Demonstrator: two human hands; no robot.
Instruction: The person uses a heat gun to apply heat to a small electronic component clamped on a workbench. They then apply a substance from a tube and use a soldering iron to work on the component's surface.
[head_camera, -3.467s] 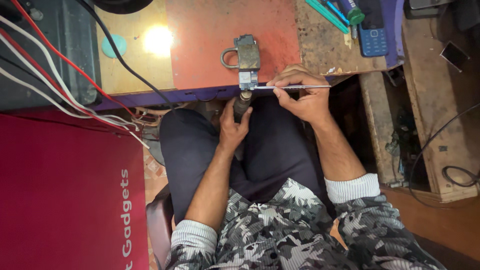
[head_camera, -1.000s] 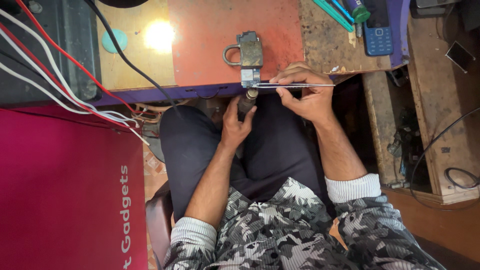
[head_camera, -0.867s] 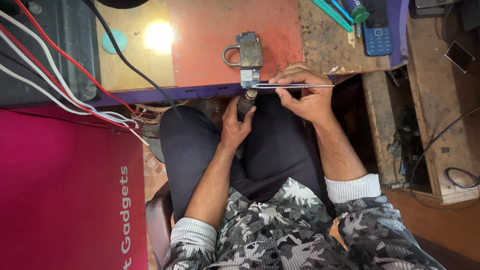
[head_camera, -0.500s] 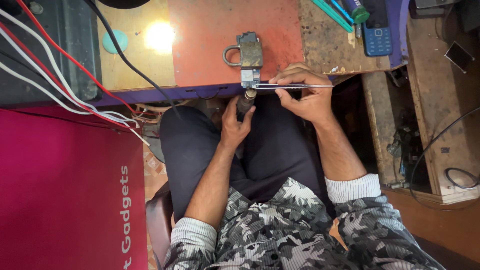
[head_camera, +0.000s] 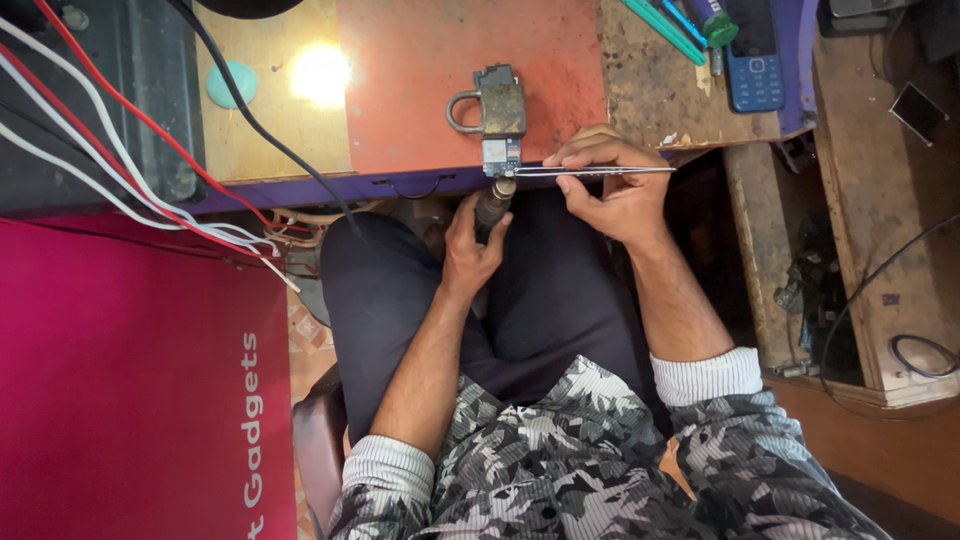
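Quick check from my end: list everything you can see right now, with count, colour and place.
Circuit board: one, blue, bench edge, under the padlock.
Padlock: one, grey-brown, on the red mat.
Tweezers: one, silver, tips at the board.
Handheld tool: one, dark, nozzle toward the board.
Keypad phone: one, blue, bench top right.
Wires: several, red, white, black, left.
Panel: one, magenta, lower left.
Left hand: grips the tool.
Right hand: pinches the tweezers.

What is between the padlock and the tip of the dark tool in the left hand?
In the head view, a small blue circuit board lies between the padlock and the dark tool held by the left hand.
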